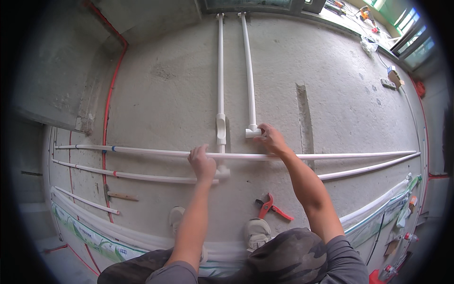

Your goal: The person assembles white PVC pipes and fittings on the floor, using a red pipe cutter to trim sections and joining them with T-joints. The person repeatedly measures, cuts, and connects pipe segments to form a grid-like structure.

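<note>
A long white plastic pipe [248,156] runs crosswise in front of me, with my left hand [203,163] closed around it. My right hand [272,139] pinches the right end of a white tee fitting [252,133]. That tee sits on the near end of a white pipe [249,71] coming from the far wall. To its left, a parallel pipe [220,67] carries a white bridge-shaped fitting [221,128] and passes beneath the crosswise pipe. Its near end meets another white fitting [223,172], partly hidden by my left hand. A second crosswise pipe [152,176] reaches this fitting from the left.
A red pipe cutter [268,207] lies by my right shoe [257,232]. A wooden-handled hammer [122,196] rests at left beside a red conduit [108,117]. A groove [303,113] cuts the concrete floor. Bagged pipes [376,209] lie at right, a power strip [388,83] farther off.
</note>
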